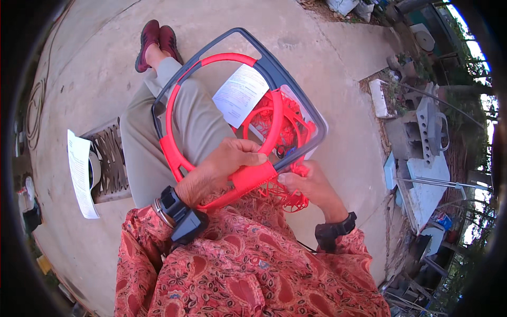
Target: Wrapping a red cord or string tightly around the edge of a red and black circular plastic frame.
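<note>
On my lap lies a basketball hoop set: a round red rim [170, 119] overlapping a dark grey, rounded four-sided frame [285, 71]. My left hand [237, 156] is closed over the rim's near side, its thumb pressed beside a wide red block [253, 177]. With fingers pinched together, my right hand [311, 182] holds red netting [288, 196] just right of that block, by the frame's near corner. More red cords and parts lie inside the frame, in what looks like a clear bag [288, 127]. A printed sheet [240, 95] rests within the frame.
To my left stands a low woven seat [108, 158] with another printed sheet [82, 171] at its edge. My outstretched legs [195, 116] cross the concrete floor [348, 68]. Along the right are concrete blocks [404, 134], a pale board [428, 185] and scattered junk.
</note>
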A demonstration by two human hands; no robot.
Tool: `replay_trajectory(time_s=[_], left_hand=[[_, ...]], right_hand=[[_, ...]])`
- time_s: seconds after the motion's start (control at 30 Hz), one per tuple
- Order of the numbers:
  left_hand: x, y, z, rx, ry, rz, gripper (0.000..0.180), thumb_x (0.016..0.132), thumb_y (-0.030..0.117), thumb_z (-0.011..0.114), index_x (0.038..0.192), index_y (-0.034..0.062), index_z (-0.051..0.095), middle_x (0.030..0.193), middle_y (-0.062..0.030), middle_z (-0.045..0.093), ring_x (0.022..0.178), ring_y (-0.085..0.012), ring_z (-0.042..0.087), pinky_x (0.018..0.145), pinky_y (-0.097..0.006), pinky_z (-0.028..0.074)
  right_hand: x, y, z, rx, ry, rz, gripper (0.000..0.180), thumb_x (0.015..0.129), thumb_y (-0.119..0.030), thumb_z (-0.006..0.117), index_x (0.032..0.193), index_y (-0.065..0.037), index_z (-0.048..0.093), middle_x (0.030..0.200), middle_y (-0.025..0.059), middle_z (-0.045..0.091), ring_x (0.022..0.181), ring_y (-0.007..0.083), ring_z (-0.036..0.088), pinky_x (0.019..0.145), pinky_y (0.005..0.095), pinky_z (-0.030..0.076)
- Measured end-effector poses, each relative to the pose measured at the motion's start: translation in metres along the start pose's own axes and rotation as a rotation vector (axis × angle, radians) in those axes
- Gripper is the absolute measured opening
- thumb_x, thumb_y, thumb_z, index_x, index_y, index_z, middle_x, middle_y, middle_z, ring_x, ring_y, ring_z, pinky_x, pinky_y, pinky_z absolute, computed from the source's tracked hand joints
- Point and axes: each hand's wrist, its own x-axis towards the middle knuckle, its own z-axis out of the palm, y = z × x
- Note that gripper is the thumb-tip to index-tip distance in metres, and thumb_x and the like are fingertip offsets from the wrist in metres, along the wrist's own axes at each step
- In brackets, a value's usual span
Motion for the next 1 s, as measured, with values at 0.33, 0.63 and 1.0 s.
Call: replay_trajectory(time_s=[0.33,0.63,1.0], left_hand=[[0.012,-0.003,-0.011,-0.019,-0.16,0.015,0.016,0.089,0.014,0.063,0.097,-0.0002,0.062,0.085,-0.0049,0.066,0.069,-0.0111,0.062,0.064,-0.025,0.052],[0.022,-0.002,-0.014,0.001,-0.21,-0.002,0.025,0.092,0.016,0.058,0.108,-0.0029,0.056,0.09,-0.0113,0.066,0.073,-0.0194,0.068,0.066,-0.034,0.059],[0.026,-0.001,-0.01,0.015,-0.186,-0.002,0.025,0.092,0.016,0.057,0.107,-0.004,0.057,0.09,-0.0118,0.066,0.073,-0.0202,0.068,0.066,-0.035,0.059]], right_hand=[[0.003,0.036,-0.003,-0.177,0.171,-0.227,0.017,0.086,-0.015,0.066,0.094,0.0,0.062,0.086,-0.0001,0.06,0.077,0.0074,0.054,0.067,0.0222,0.046],[-0.035,0.035,-0.03,-0.125,0.136,-0.056,0.018,0.086,-0.019,0.067,0.097,-0.005,0.064,0.079,-0.0058,0.058,0.065,0.0027,0.049,0.055,0.0189,0.039],[-0.052,0.054,-0.048,-0.395,0.161,-0.114,0.027,0.091,-0.026,0.064,0.09,0.0,0.067,0.076,0.0006,0.064,0.067,0.0047,0.054,0.06,0.0223,0.044]])
